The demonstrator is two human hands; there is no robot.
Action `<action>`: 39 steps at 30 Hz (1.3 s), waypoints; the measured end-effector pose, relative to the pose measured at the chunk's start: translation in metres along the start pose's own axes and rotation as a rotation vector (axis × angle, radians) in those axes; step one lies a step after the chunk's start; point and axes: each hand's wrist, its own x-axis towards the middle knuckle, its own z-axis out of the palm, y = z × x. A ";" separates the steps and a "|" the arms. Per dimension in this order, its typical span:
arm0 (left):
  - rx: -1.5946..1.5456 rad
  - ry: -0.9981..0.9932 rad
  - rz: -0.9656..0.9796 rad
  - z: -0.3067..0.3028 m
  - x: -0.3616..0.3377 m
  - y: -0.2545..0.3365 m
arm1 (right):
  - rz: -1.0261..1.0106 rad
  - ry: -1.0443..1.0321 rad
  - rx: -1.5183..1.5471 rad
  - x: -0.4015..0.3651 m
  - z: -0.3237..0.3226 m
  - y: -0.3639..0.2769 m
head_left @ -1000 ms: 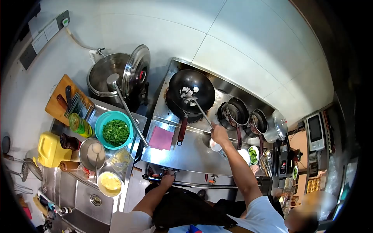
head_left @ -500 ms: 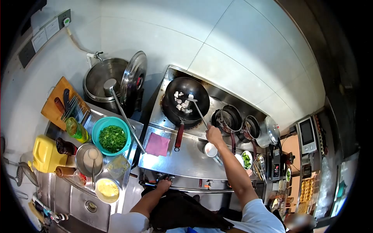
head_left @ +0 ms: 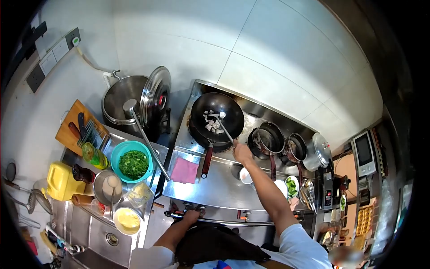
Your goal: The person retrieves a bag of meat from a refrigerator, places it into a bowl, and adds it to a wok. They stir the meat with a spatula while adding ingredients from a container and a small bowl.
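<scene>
My right hand (head_left: pixel 242 152) is closed round the handle of a metal spatula (head_left: pixel 225 129), whose blade rests among pale chunks (head_left: pixel 215 126) in the black wok (head_left: pixel 230 112). The wok sits on the stove with its red-brown handle (head_left: pixel 207 160) toward me; neither hand touches that handle. At the stove's front edge, my left hand (head_left: pixel 191 215) is at the control knobs (head_left: pixel 201 209). Its fingers are too small and partly hidden to read. A white cup (head_left: pixel 245 175) stands just below my right forearm's wrist end, partly covered by the arm.
A pink cloth (head_left: pixel 184 171) lies left of the wok handle. Two smaller pans (head_left: pixel 269 137) and a lidded pot (head_left: pixel 317 152) stand right. At left are a turquoise bowl of chopped greens (head_left: pixel 132 164), a long ladle (head_left: pixel 150 143), a tall pot (head_left: pixel 112 104) and a yellow jug (head_left: pixel 62 181).
The view has shifted slightly. My right hand has moved the spatula a little leftward within the wok, among the chunks. My left hand stays at the stove's front edge.
</scene>
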 end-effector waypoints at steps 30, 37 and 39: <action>-0.064 0.097 -0.095 -0.001 -0.010 0.007 | 0.057 -0.116 -0.061 -0.031 -0.030 0.039; -0.081 0.173 -0.052 0.017 -0.009 -0.001 | 0.084 -0.095 -0.022 -0.037 -0.039 0.047; -0.100 0.119 -0.077 0.010 -0.005 -0.001 | -0.007 -0.094 0.014 -0.038 -0.042 0.053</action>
